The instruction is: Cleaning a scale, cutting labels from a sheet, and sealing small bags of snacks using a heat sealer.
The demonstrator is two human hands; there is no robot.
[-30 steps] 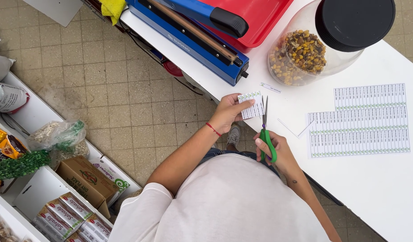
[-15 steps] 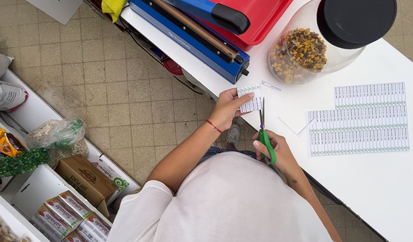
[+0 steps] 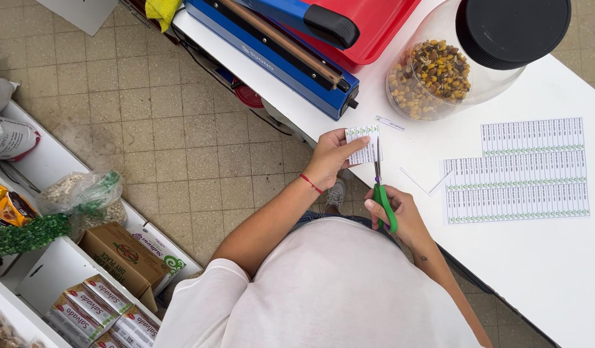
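Note:
My left hand pinches a small white slip of printed labels over the edge of the white table. In my right hand are green-handled scissors. Their blades point up along the slip's right edge and look nearly closed on it. A larger printed sheet of labels lies flat on the table to the right. Thin cut paper strips lie between the sheet and my hands.
A clear jar of mixed nuts with a black lid lies behind my hands. Beside it are a blue heat sealer and a red tray. White shelves at left hold a cardboard box and bagged goods over tiled floor.
The scissors have crept a little further up along the slip and their blades have come together. Both hands have otherwise held their place.

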